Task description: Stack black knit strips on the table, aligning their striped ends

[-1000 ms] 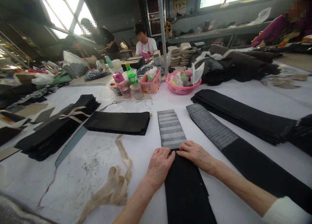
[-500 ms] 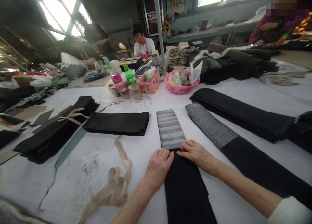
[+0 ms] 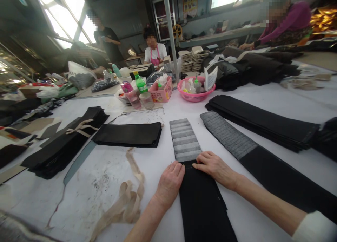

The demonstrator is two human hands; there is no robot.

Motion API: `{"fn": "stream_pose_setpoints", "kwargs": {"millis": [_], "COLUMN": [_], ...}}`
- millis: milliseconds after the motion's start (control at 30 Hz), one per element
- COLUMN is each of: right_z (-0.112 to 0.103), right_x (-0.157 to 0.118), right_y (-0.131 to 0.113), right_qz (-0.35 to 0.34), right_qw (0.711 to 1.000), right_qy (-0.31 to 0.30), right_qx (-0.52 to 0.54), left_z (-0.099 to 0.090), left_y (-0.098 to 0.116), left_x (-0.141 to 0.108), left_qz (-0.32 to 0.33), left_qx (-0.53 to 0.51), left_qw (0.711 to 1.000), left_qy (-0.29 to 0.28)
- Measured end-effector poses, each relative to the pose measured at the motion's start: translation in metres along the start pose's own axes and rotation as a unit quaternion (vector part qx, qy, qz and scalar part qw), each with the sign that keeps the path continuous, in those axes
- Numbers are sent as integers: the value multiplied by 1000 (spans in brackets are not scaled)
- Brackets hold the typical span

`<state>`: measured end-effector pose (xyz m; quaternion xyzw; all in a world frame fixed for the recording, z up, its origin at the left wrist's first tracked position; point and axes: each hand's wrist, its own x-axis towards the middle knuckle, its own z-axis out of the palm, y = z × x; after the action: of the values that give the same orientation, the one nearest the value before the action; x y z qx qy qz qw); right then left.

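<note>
A long black fabric strip lies in front of me, with a grey striped section at its far end. Where black meets grey, my left hand pinches the left edge of the strip, fingers pressed together. My right hand has its fingers closed on the same fold, a little to the right. To the right lies another black strip with a grey quilted-looking end. Beyond it is a stack of black pieces.
Left are a short black stack, a tied black bundle and a loose beige ribbon. Farther back stand a pink basin, a pink box and bottles. Several people work behind the table, one in purple.
Both hands stay at the fold, the left fingers shifted slightly left. The person in purple has leaned down with an arm stretched over the table. The view has shifted slightly.
</note>
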<state>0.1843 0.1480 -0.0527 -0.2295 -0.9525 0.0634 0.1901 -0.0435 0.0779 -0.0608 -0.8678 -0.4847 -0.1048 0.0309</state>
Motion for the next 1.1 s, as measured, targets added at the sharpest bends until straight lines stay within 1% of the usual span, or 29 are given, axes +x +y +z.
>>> {"fn": "stream_pose_setpoints", "kwargs": {"millis": [100,267,567,733,867,1000,1100], "right_z": [1,1,1,1,0,-1,-2], "right_x": [0,-1,-1,-1,-1,-1,-1], "right_y": [0,-1,-1,-2,-2,-3,-3], "right_qz": [3,2,6,2,2,7,5], "right_qw": [1000,1000,1000,1000,1000,1000,1000], "right_qy": [-3,14,-7,2,-6,-2,-5], "right_qx": [0,-3,-9,-12,-14,-15,-21], "left_z": [2,4,4,5,4,-1,-12], "left_y": [0,0,0,1,0,-2,-1], "left_x": [-3,-8,-13,-17,-21,-28,-28], "left_qz": [0,-4,-26,-28,-29,-34,-72], "left_qx": [5,4,3,-5,-8,-21,-55], "left_qw": [1000,999,999,998,998,998,995], "left_qy": [14,35,45,51,53,41,46]}}
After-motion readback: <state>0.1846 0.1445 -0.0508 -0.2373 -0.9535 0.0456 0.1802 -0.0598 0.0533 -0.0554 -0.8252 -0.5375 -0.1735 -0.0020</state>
